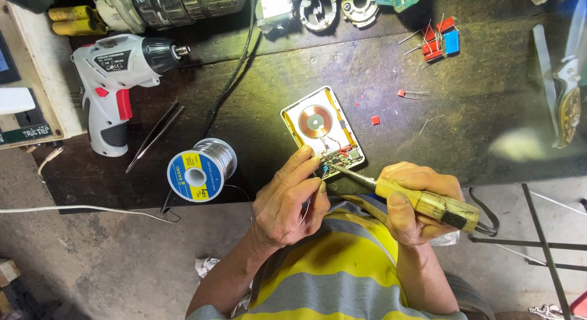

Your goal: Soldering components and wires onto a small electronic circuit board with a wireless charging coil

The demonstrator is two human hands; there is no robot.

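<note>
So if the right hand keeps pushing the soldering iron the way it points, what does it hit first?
The right hand aims the soldering iron up-left. Its tip is already at the small circuit board in the open white case, close to the left hand's fingertips. Depth is unclear.

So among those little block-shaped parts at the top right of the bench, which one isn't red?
The blue component, at the right edge of the cluster. The red components beside it are all red, as are the loose ones lower down.

Both forearms rise from the lower frame toward the desk's near edge. The left hand [287, 201] curls at that edge, thumb and forefinger pinched together. The right hand [416, 201] is clenched in a fist, thumb laid flat along the top, knuckles outward.
</note>
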